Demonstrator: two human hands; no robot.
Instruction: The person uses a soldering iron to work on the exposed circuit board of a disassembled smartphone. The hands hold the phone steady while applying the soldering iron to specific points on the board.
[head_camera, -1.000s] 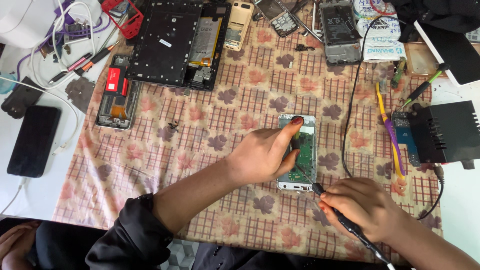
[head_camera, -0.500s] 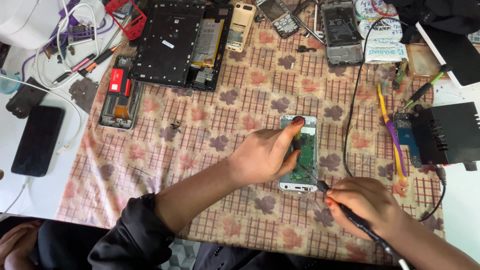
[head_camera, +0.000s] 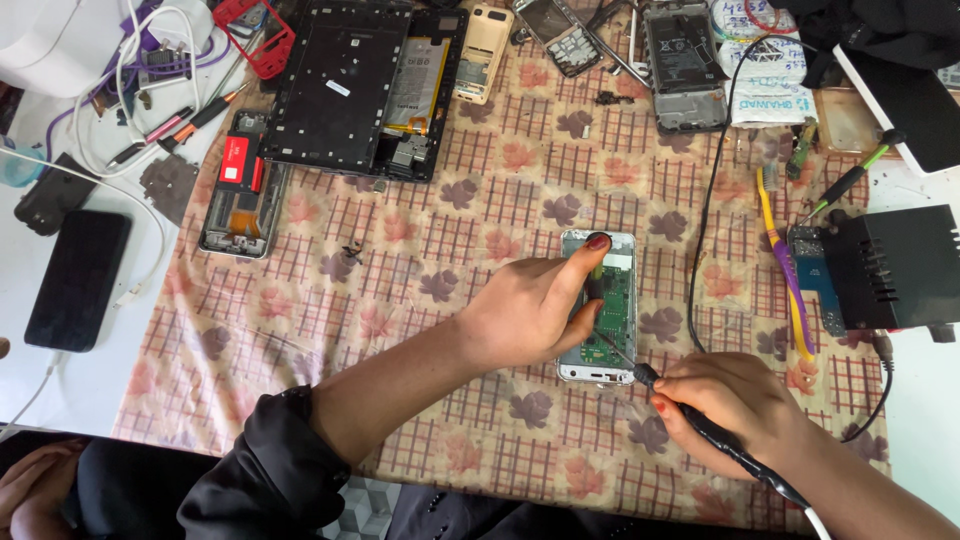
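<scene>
One opened phone (head_camera: 607, 310) lies just right of centre on the checked cloth (head_camera: 440, 240) covering the surface, its green circuit board exposed. The left hand (head_camera: 530, 310) presses it down, fingers (head_camera: 590, 262) spread flat along its left edge, grasping nothing. At five o'clock from the phone, the right hand (head_camera: 725, 400) has its fingers clenched around one black soldering iron (head_camera: 690, 415), whose thin tip touches the board's lower part.

At eleven o'clock lies one dismantled tablet (head_camera: 345, 85); left of it lies one open phone with a red part (head_camera: 240, 185). Three more stripped handsets line the twelve o'clock edge. One black box (head_camera: 890, 270) sits at three o'clock, and one dark phone (head_camera: 78, 280) at nine o'clock.
</scene>
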